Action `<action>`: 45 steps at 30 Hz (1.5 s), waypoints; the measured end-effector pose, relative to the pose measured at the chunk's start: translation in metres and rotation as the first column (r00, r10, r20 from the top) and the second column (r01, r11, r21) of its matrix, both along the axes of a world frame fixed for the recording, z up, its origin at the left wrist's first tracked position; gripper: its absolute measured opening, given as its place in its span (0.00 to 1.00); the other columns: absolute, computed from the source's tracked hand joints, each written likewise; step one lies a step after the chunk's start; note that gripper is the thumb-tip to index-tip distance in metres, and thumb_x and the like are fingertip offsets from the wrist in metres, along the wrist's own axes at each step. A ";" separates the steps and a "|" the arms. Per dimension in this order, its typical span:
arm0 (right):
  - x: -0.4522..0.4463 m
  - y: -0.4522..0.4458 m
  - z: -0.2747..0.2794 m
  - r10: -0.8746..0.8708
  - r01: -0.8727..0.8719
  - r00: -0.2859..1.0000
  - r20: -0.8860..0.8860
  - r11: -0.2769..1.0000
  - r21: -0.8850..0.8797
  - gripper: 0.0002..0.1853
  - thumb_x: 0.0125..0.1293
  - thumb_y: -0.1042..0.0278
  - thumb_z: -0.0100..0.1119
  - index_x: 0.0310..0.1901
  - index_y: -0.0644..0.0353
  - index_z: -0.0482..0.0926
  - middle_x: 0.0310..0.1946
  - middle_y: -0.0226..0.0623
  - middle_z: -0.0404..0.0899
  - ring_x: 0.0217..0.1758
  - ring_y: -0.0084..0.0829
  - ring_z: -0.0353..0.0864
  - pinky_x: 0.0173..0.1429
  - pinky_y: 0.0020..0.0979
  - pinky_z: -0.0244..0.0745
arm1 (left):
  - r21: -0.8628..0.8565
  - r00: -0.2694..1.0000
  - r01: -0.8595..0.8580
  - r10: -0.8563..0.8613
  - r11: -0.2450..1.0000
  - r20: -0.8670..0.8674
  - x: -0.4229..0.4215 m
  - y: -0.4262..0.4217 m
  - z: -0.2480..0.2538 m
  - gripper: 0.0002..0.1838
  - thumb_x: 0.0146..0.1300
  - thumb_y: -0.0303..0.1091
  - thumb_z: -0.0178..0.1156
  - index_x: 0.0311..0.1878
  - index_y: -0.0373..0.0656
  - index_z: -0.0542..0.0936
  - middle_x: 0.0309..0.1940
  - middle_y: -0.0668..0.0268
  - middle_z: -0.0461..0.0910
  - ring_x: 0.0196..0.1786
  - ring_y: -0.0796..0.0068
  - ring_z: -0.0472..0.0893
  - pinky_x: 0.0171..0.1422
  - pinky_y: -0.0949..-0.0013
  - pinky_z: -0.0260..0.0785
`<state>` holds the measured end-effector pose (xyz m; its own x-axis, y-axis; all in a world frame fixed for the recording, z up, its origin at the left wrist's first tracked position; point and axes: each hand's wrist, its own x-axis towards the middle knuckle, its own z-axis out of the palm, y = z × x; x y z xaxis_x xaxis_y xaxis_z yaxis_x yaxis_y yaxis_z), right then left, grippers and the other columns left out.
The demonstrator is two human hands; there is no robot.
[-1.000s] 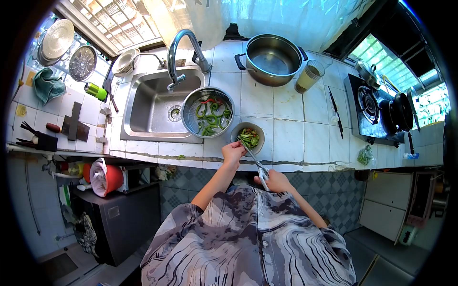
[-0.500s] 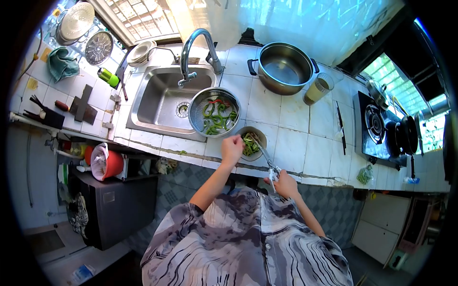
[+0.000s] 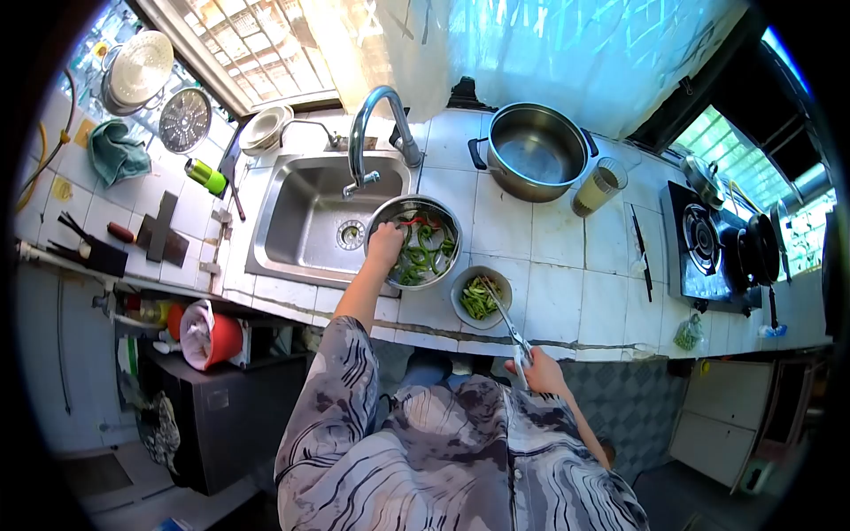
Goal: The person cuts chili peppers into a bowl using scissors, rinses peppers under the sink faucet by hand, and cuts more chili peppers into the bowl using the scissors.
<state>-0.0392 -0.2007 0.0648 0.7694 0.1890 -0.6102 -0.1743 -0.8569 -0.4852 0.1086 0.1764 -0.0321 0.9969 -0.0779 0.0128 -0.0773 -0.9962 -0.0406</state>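
A metal colander [image 3: 382,276] holds long green peppers [image 3: 427,257] and a red one, and it stands at the sink's right edge. My left hand [image 3: 386,244] reaches over its near left rim with the fingers curled together; whatever they pinch is hidden. In my right hand [image 3: 542,372] is a pair of scissors [image 3: 513,334], held by the handles. Their blades point into a small bowl [image 3: 507,295] of cut green pieces [image 3: 478,301], right of the colander and close to the counter's front edge.
The steel sink [image 3: 292,208] with its tap [image 3: 357,142] lies left of the colander. Behind the bowl are a large two-handled pot [image 3: 540,155] and a glass of cloudy liquid [image 3: 599,188]. Dark chopsticks [image 3: 642,252] and a gas stove [image 3: 702,239] are at the right.
My left hand has moved from beside the small bowl up and left to the colander. My right hand still holds the scissors at the bowl. The view has shifted slightly.
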 end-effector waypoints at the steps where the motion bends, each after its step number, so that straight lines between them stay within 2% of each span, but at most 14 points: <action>1: -0.001 0.007 0.000 -0.042 0.043 0.999 -0.012 0.999 0.032 0.33 0.48 0.39 0.58 0.39 0.66 0.70 0.32 0.53 0.76 0.39 0.49 0.75 0.41 0.40 0.69 | -0.004 1.000 0.013 -0.013 1.000 0.003 0.004 0.001 0.001 0.06 0.48 0.27 0.52 0.27 0.40 0.78 0.32 0.58 0.74 0.40 0.63 0.74 0.39 0.66 0.73; 3: 0.000 0.023 -0.009 -0.068 0.069 0.998 -0.013 0.992 0.104 0.31 0.49 0.41 0.58 0.39 0.66 0.70 0.32 0.52 0.76 0.38 0.47 0.76 0.41 0.39 0.69 | -0.004 0.991 0.063 -0.063 0.998 -0.118 0.009 0.004 0.001 0.06 0.49 0.27 0.51 0.27 0.41 0.78 0.33 0.58 0.74 0.40 0.63 0.74 0.39 0.66 0.72; 5: 0.001 0.047 -0.010 -0.103 0.104 0.995 -0.017 0.979 0.177 0.30 0.50 0.43 0.58 0.38 0.66 0.71 0.31 0.51 0.76 0.38 0.44 0.76 0.42 0.38 0.69 | -0.088 0.993 0.114 -0.115 0.989 0.001 -0.001 0.005 0.022 0.05 0.48 0.26 0.53 0.28 0.41 0.77 0.33 0.57 0.74 0.40 0.63 0.74 0.39 0.66 0.72; 8: 0.010 0.076 -0.008 -0.164 0.312 0.934 -0.316 0.804 0.505 0.22 0.57 0.48 0.54 0.33 0.64 0.71 0.21 0.32 0.71 0.21 0.23 0.72 0.25 0.26 0.68 | -0.620 0.998 -0.009 0.048 0.785 0.046 -0.014 0.008 0.050 0.04 0.49 0.24 0.56 0.29 0.39 0.75 0.33 0.59 0.74 0.39 0.66 0.75 0.38 0.70 0.72; 9: 0.014 0.087 -0.007 -0.174 0.321 0.933 -0.316 0.800 0.507 0.22 0.57 0.48 0.54 0.33 0.64 0.71 0.21 0.32 0.71 0.21 0.23 0.72 0.25 0.26 0.68 | -0.619 0.998 0.001 0.036 0.786 0.047 -0.018 0.009 0.054 0.04 0.49 0.24 0.56 0.29 0.39 0.75 0.33 0.59 0.74 0.39 0.66 0.75 0.38 0.70 0.72; 11: 0.020 0.109 -0.003 -0.100 0.317 0.918 -0.383 0.765 0.561 0.19 0.60 0.49 0.51 0.31 0.61 0.70 0.18 0.26 0.67 0.16 0.17 0.67 0.19 0.20 0.63 | -0.949 0.949 -0.314 0.045 0.039 -0.312 -0.030 0.008 0.067 0.04 0.55 0.26 0.55 0.32 0.37 0.73 0.35 0.61 0.75 0.38 0.73 0.76 0.39 0.74 0.71; 12: 0.021 0.119 0.000 -0.098 0.381 0.878 -0.469 0.735 0.561 0.19 0.61 0.48 0.49 0.30 0.58 0.69 0.17 0.24 0.65 0.16 0.16 0.66 0.20 0.19 0.62 | -0.916 0.922 -0.375 0.040 -0.139 -0.384 -0.037 0.010 0.075 0.05 0.58 0.26 0.53 0.35 0.35 0.72 0.37 0.62 0.75 0.38 0.77 0.76 0.41 0.76 0.72; 13: 0.021 0.126 0.003 -0.101 0.382 0.880 -0.465 0.733 0.564 0.19 0.61 0.48 0.49 0.30 0.58 0.69 0.17 0.24 0.65 0.16 0.16 0.66 0.20 0.19 0.62 | -0.918 0.924 -0.372 0.037 -0.137 -0.380 -0.042 0.011 0.073 0.05 0.58 0.26 0.53 0.35 0.35 0.72 0.37 0.62 0.75 0.38 0.77 0.76 0.41 0.76 0.72; 15: 0.022 0.139 0.009 -0.030 0.432 0.814 -0.580 0.699 0.570 0.19 0.61 0.47 0.48 0.31 0.57 0.68 0.17 0.23 0.65 0.17 0.16 0.66 0.21 0.18 0.63 | -0.718 0.932 -0.266 0.020 -0.643 -0.363 -0.049 0.014 0.068 0.04 0.59 0.25 0.52 0.37 0.36 0.72 0.36 0.62 0.75 0.38 0.75 0.76 0.44 0.74 0.73; 16: 0.022 0.143 0.012 0.005 0.417 0.808 -0.589 0.701 0.578 0.24 0.60 0.43 0.46 0.36 0.61 0.69 0.19 0.25 0.67 0.20 0.18 0.67 0.26 0.20 0.65 | -0.677 0.926 -0.258 0.024 -0.689 -0.377 -0.053 0.017 0.067 0.04 0.59 0.24 0.52 0.37 0.37 0.72 0.36 0.63 0.76 0.38 0.75 0.76 0.45 0.74 0.73; 19: 0.022 0.160 0.011 0.048 0.363 0.825 -0.563 0.718 0.594 0.24 0.61 0.43 0.45 0.36 0.61 0.69 0.19 0.25 0.67 0.20 0.18 0.67 0.26 0.20 0.66 | -0.599 0.943 -0.172 0.046 -0.782 -0.330 -0.061 0.020 0.055 0.05 0.59 0.24 0.52 0.38 0.38 0.73 0.37 0.63 0.76 0.38 0.75 0.76 0.46 0.74 0.72; 34: 0.019 0.206 0.003 -0.160 0.457 0.856 -0.492 0.680 0.573 0.25 0.58 0.44 0.50 0.32 0.65 0.69 0.13 0.25 0.65 0.11 0.17 0.64 0.16 0.19 0.62 | -0.549 0.890 -0.245 0.038 -0.799 -0.454 -0.073 0.012 0.030 0.04 0.58 0.23 0.51 0.38 0.38 0.73 0.35 0.63 0.76 0.38 0.74 0.76 0.47 0.70 0.72; 43: -0.004 0.180 -0.018 -0.154 0.345 0.921 -0.358 0.749 0.565 0.21 0.60 0.46 0.49 0.29 0.59 0.67 0.16 0.24 0.63 0.16 0.16 0.65 0.22 0.19 0.64 | -0.696 0.889 -0.398 -0.063 -0.598 -0.454 -0.073 -0.001 0.046 0.07 0.58 0.23 0.50 0.41 0.36 0.71 0.37 0.61 0.75 0.41 0.71 0.76 0.47 0.67 0.71; 45: -0.012 0.168 -0.021 -0.135 0.316 0.933 -0.335 0.754 0.576 0.20 0.60 0.46 0.48 0.29 0.58 0.66 0.17 0.24 0.63 0.18 0.16 0.64 0.23 0.19 0.64 | -0.768 0.859 -0.510 -0.196 -0.387 -0.472 -0.081 -0.014 0.058 0.09 0.56 0.23 0.52 0.41 0.37 0.71 0.37 0.61 0.75 0.40 0.72 0.76 0.46 0.67 0.72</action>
